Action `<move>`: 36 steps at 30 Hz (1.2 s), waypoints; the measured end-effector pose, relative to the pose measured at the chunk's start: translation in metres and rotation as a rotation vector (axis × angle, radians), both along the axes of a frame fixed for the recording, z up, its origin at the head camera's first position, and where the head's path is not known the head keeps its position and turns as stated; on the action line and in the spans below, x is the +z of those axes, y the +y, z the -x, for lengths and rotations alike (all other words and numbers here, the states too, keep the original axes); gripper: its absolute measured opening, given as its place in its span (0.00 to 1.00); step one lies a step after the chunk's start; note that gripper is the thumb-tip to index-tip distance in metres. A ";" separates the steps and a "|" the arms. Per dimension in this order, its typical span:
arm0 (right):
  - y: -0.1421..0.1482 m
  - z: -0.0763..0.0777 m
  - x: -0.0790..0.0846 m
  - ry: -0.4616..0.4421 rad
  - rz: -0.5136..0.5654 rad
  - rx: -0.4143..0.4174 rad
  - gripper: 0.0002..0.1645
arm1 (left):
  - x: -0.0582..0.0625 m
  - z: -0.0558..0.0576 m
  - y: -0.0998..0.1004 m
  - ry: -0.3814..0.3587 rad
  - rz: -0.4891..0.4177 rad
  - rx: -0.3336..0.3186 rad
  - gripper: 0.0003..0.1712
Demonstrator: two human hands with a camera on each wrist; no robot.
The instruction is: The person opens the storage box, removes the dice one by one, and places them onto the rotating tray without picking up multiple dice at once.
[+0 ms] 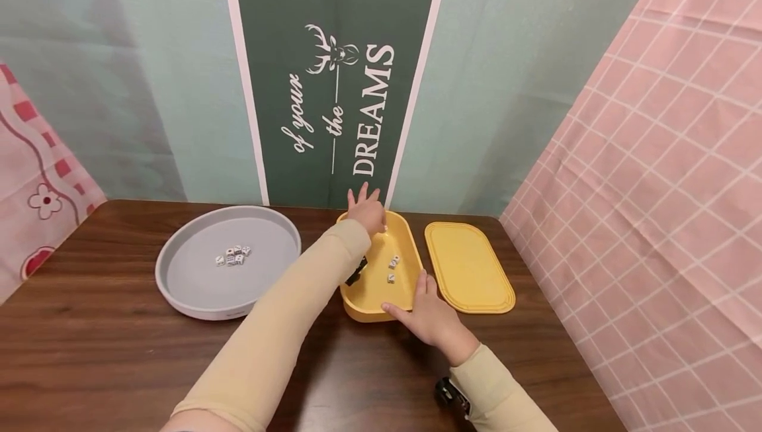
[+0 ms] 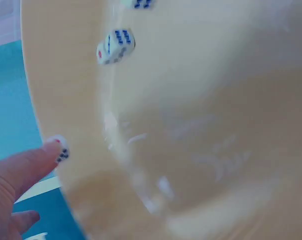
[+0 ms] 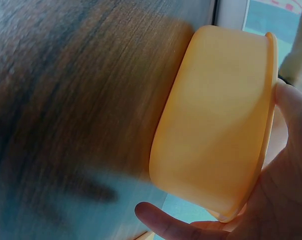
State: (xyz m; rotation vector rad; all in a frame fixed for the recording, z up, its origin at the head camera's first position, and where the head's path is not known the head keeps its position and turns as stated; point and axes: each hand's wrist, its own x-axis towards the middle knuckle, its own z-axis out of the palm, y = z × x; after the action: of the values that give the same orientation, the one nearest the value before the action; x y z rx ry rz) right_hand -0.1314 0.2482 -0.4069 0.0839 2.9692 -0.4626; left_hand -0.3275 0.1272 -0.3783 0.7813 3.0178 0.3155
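At the far end of an oval yellow box (image 1: pixel 411 247), my left hand (image 1: pixel 366 212) reaches in over the rim. It pinches a small white die (image 2: pixel 64 150) at the fingertips, close to the box's wall, while its other fingers stick out straight. Loose white dice (image 1: pixel 391 278) lie on the box floor. Another loose die (image 2: pixel 116 46) shows near the wall in the left wrist view. My right hand (image 1: pixel 431 316) rests on the box's near right corner. Its straight thumb lies over the near rim, and its straight fingers are spread along the right side.
Left of the box, a round grey tray (image 1: pixel 196 280) holds a cluster of several dice (image 1: pixel 232 257). A flat yellow lid (image 1: pixel 470 266) lies right of the box. Everything stands on a dark wooden table (image 1: pixel 89 326), with a hanging cloth (image 1: pixel 476 88) behind it.
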 end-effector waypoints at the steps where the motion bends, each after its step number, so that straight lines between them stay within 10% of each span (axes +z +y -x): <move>1: 0.000 0.000 -0.001 0.000 0.000 0.000 0.67 | 0.005 -0.002 -0.001 0.002 -0.008 -0.012 0.07; 9: 0.001 0.001 -0.001 -0.005 -0.007 0.007 0.69 | 0.035 -0.014 -0.025 0.024 -0.038 -0.032 0.06; 36: 0.002 0.001 0.004 -0.030 0.000 0.038 0.70 | 0.057 -0.031 -0.116 0.031 -0.068 -0.039 0.04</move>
State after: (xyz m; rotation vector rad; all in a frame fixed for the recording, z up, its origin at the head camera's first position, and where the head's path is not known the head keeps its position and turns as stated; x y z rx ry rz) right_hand -0.1323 0.2506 -0.4025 0.0340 2.9361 -0.4522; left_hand -0.2963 0.0111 -0.3217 0.8568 3.0306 0.4106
